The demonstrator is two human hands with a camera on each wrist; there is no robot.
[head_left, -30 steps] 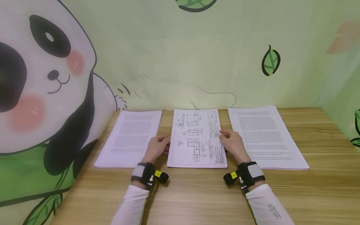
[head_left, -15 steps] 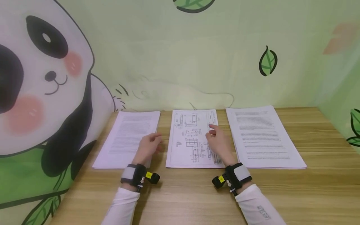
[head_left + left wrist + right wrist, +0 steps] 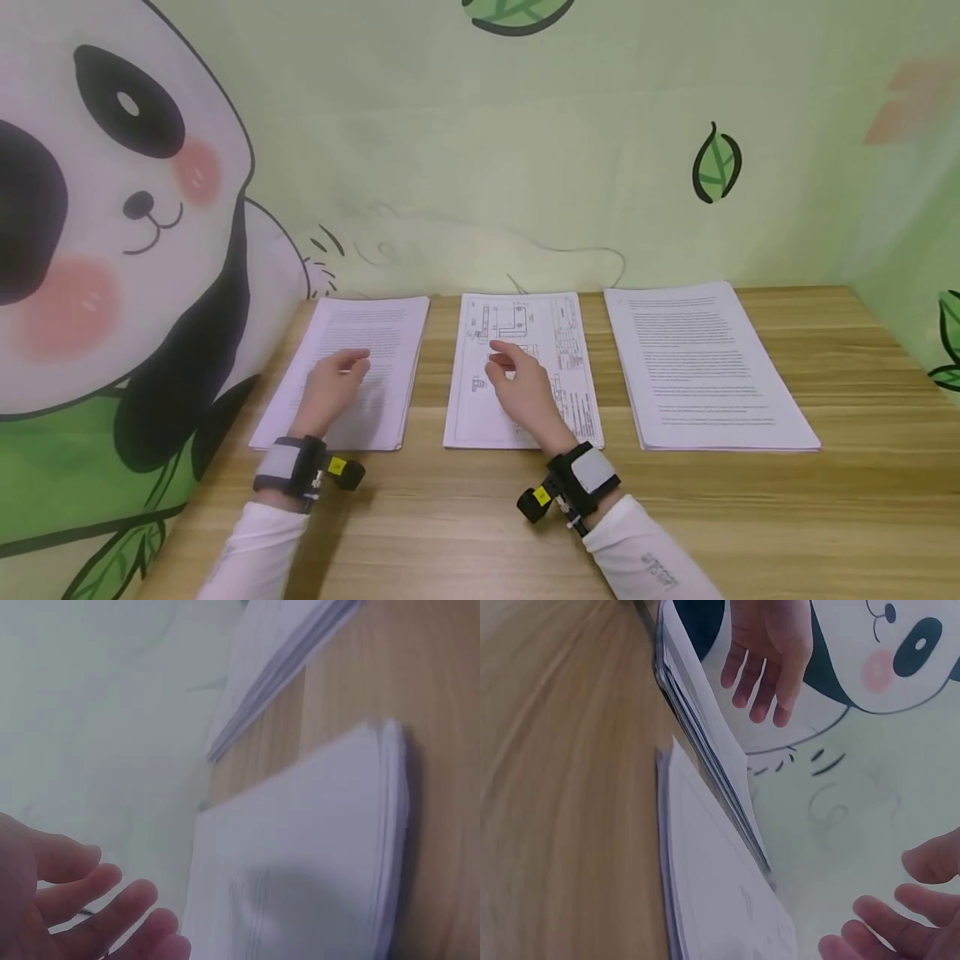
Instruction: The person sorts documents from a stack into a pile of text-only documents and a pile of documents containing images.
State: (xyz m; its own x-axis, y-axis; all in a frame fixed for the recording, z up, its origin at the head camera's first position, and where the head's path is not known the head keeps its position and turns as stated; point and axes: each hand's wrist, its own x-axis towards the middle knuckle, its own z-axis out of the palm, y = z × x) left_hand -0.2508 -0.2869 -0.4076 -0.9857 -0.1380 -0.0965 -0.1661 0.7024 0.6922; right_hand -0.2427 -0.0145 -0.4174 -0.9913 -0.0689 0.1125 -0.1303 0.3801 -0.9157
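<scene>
Three stacks of printed paper lie side by side on the wooden table [image 3: 750,517]. Above the left stack of text pages [image 3: 375,321] hovers my left hand [image 3: 330,390], fingers loosely bent and holding nothing. My right hand [image 3: 523,387] is over the middle stack, whose top sheet is a technical drawing [image 3: 468,417]; part of the drawing is hidden beneath it. In the left wrist view, the left fingers [image 3: 124,907] are spread apart beside the stack. The right wrist view shows the right fingers [image 3: 885,922] relaxed, with a gap to the paper.
On the right lies another stack of text pages [image 3: 705,375], slightly slanted. Behind the table's back edge rises a pale green backdrop [image 3: 480,167] with a printed panda [image 3: 142,217] on the left. Each wrist wears a strapped camera, such as the left one [image 3: 348,475].
Both hands have left the sides of the middle stack and moved left: the left hand to over the left stack, the right hand to over the drawing. The stacks stay in place.
</scene>
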